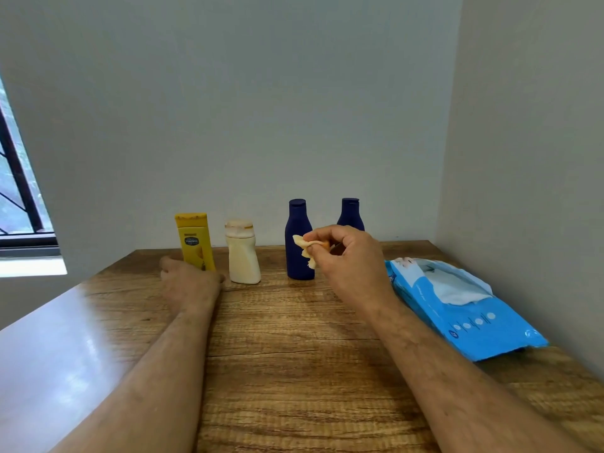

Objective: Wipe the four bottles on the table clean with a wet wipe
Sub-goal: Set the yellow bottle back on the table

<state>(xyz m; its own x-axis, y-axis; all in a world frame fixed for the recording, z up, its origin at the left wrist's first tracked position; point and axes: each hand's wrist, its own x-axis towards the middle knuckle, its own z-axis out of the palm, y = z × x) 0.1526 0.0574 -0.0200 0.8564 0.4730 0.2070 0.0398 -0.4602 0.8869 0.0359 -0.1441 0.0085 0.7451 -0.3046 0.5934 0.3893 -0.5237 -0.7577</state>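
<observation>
Four bottles stand upright in a row near the far edge of the wooden table (294,354): a yellow bottle (194,238), a cream white bottle (242,256), a dark blue bottle (297,230) and a second dark blue bottle (350,214) further back. My left hand (189,281) sits at the base of the yellow bottle, its fingers wrapped round the lower part. My right hand (346,256) is raised in front of the two blue bottles and pinches a crumpled, yellow-stained wet wipe (305,248).
A blue pack of wet wipes (470,325) lies open on the right side of the table, a white wipe sticking out of its top. Walls close the table in at the back and right. A window (19,191) is at the left.
</observation>
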